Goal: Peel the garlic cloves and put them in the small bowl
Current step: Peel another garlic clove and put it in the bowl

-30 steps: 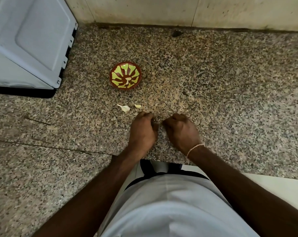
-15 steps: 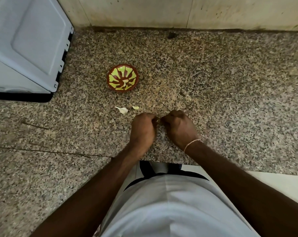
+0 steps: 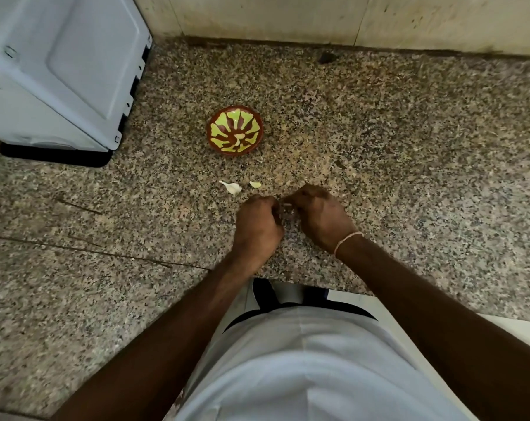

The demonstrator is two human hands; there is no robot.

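A speckled, polished granite counter (image 3: 379, 141), a glossy glazed small bowl (image 3: 216, 124) and a smooth matt-plastic appliance (image 3: 60, 71) are seen.

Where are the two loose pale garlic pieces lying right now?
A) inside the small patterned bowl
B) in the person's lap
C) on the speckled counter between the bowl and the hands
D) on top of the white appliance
C: the two garlic pieces lie on the bare granite counter, nearer the person than the small bowl and just beyond the left hand and right hand.
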